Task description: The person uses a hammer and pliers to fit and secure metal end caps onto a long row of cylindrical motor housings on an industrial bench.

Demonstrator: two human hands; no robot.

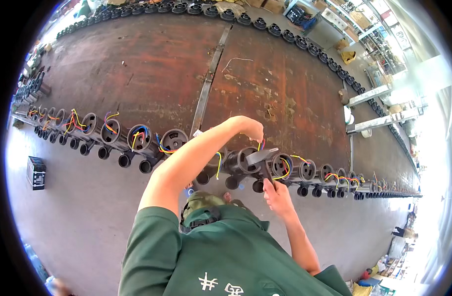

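At the near edge of the table (290, 93), the right hand (277, 196) has its fingers wrapped round the dark handle of a grey-headed hammer (262, 157); the head overlaps the open end of a dark cylinder (239, 160), contact unclear. Just beyond, the left hand (253, 129) has curled fingers by coloured wires (261, 145); cannot tell whether they pinch them. Progress judged partial: wires protrude from many cylinder ends, left and right along the near row; number finished not readable. Along the far edge, dark round pieces (259, 23) lie lined up, apart from the cylinders.
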